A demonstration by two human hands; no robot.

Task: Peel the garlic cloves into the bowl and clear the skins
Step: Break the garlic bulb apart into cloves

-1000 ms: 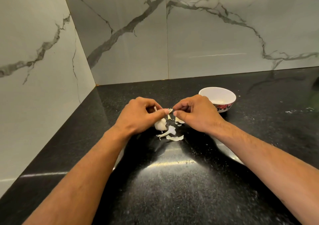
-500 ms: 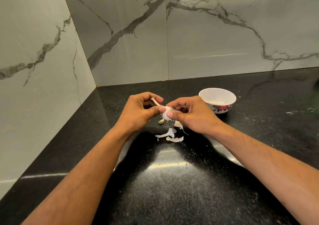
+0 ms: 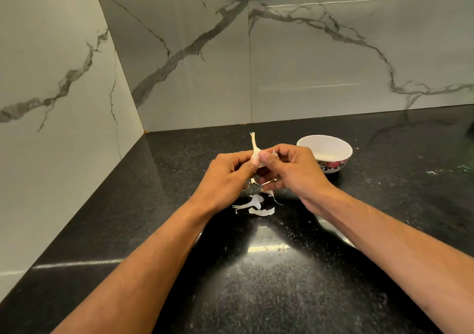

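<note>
The garlic point(image 3: 256, 155) has come up off the worktop point(image 3: 282, 282) since a second ago, when the hands worked low over the loose skins; half a second ago it was only just lifted. Now it is held in the air between both hands, stalk pointing up, towards the back of the worktop near the corner where the two walls meet. That suggests the outer skin is mostly off and a clove is about to be broken free, though none can be seen in the bowl point(image 3: 324, 151).

The left hand point(image 3: 228, 180) curls round the garlic from the left, thumb pressed against it. The right hand point(image 3: 289, 172) pinches it from the right, thumb on top, fingers folded beneath. The peeled skins point(image 3: 255, 205) lie on the worktop just below the hands. The bowl stands just right of the right hand.
</note>
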